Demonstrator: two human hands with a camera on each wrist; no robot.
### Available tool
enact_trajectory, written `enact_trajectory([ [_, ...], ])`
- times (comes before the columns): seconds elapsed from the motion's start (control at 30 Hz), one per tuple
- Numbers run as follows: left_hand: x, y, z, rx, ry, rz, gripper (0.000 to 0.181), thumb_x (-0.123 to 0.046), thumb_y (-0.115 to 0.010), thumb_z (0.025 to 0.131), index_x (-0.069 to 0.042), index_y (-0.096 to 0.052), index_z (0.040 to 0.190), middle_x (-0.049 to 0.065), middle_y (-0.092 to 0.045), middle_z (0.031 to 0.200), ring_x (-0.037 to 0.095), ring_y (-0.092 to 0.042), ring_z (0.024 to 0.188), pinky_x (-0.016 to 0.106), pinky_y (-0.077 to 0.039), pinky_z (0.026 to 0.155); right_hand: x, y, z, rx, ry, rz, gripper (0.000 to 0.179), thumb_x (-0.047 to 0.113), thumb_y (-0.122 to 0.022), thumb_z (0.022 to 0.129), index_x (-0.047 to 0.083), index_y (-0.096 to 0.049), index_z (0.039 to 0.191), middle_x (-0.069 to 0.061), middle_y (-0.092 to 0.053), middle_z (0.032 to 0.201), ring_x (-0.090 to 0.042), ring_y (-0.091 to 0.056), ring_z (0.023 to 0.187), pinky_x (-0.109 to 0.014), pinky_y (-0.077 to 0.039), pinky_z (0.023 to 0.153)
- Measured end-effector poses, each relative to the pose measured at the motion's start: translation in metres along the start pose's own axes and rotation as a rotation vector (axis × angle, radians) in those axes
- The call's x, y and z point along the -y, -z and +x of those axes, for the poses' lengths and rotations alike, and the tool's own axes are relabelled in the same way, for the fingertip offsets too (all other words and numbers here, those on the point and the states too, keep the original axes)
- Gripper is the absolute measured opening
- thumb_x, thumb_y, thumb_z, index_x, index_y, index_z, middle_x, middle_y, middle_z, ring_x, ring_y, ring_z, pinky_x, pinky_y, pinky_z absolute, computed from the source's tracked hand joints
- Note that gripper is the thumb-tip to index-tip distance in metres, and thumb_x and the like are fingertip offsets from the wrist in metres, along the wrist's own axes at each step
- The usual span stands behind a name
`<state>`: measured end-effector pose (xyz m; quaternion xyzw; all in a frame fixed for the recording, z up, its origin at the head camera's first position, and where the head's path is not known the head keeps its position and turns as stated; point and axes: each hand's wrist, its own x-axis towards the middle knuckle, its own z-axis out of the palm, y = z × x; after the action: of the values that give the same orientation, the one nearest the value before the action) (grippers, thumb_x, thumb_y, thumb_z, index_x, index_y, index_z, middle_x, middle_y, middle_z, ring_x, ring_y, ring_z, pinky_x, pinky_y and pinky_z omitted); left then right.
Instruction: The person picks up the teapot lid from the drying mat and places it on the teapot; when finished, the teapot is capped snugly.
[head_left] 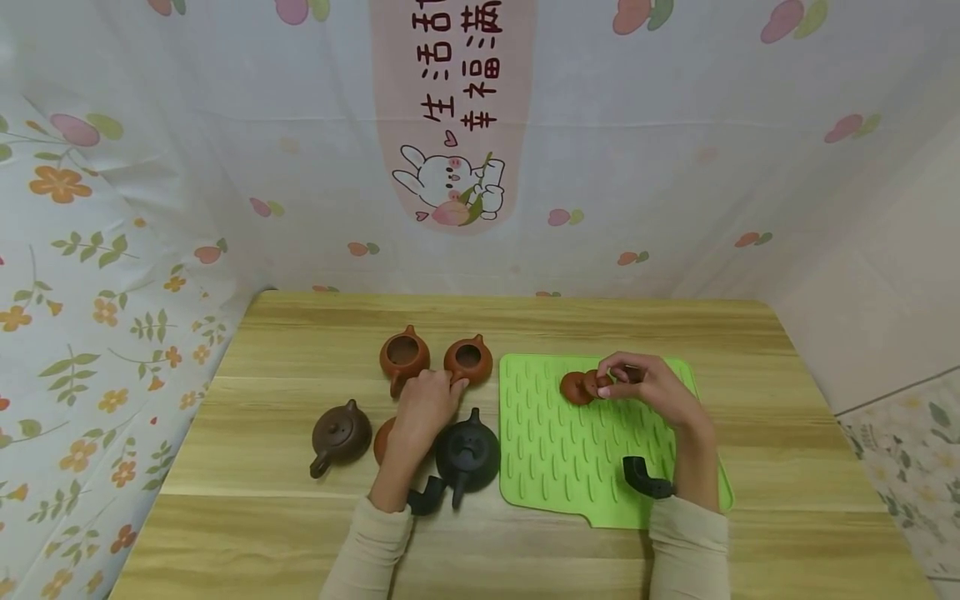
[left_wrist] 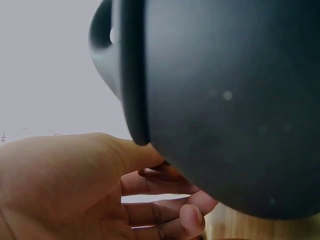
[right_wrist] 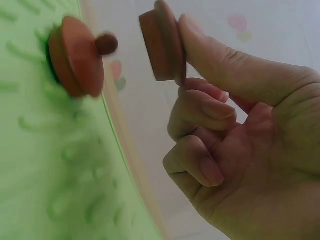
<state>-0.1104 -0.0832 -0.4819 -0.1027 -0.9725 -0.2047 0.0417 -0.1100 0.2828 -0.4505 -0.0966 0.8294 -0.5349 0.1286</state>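
Note:
My right hand pinches a small reddish-brown teapot lid between thumb and fingers, above the green mat. A second lid with a round knob lies on that mat beside it. My left hand grips the handle of an orange-brown teapot without its lid; in the left wrist view, a black teapot hides the fingertips. Left of it stands another lidless orange-brown teapot. Under my left wrist a further orange-brown teapot is mostly covered.
A dark brown lidded teapot stands at the left of the wooden table. The black teapot sits close to my left forearm, against the mat's left edge. A printed cloth hangs behind the table.

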Motion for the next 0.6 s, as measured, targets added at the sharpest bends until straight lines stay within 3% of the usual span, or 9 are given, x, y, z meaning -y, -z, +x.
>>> enact_trajectory([
  [0.33,-0.011,0.020,-0.003,0.056,0.014,0.023,0.033,-0.024,-0.073,0.107,-0.001,-0.073,0.083,0.019,-0.073,0.080,0.038,-0.073,0.071,0.048,-0.059,0.064,0.018,-0.031,0.019,0.069,0.029,0.048,0.021,0.005,-0.083,0.095,-0.001,-0.072,0.111,-0.003,-0.043,0.084,-0.015,-0.050,0.079,-0.039,-0.049,0.076],
  [0.6,-0.011,0.021,-0.002,0.056,0.017,0.017,0.032,-0.022,-0.074,0.107,0.000,-0.073,0.083,0.019,-0.073,0.079,0.037,-0.074,0.070,0.047,-0.059,0.064,0.024,-0.042,0.024,0.086,0.037,0.042,0.019,0.005,-0.083,0.095,0.001,-0.072,0.110,-0.004,-0.041,0.083,-0.014,-0.046,0.075,-0.038,-0.046,0.070],
])
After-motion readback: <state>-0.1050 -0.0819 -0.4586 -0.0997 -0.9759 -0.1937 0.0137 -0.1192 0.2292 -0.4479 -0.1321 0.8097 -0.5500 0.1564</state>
